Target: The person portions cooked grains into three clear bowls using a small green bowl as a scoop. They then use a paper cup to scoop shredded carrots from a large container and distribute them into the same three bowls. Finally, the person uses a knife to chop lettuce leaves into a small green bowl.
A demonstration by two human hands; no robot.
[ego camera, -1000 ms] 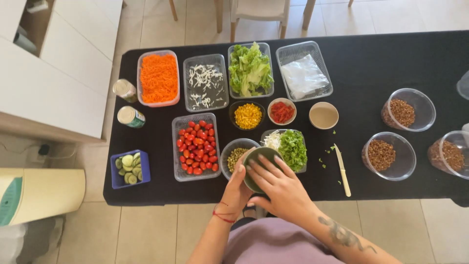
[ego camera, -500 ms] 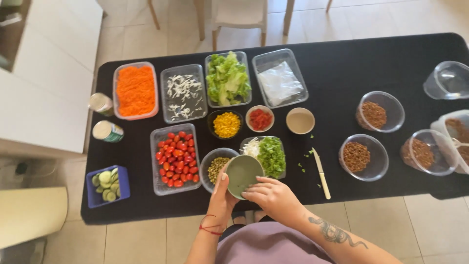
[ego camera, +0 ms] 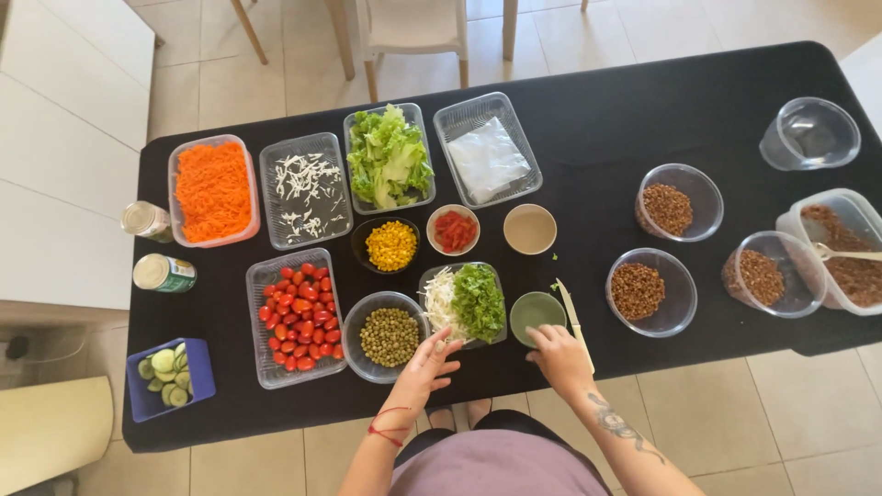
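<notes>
Green bowl [ego camera: 536,313] touched at its 6 o'clock rim by my right hand [ego camera: 559,358], fingers loosely curled; left hand [ego camera: 424,364] released, spread, near peas bowl [ego camera: 389,337].

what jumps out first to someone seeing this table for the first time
The bright colours against the black table: a tray of shredded carrot at the far left and a tray of cherry tomatoes in front of it, with lettuce at the back centre. At the near edge, the right hand touches a small green bowl, while the left hand rests beside a bowl of peas.
</notes>
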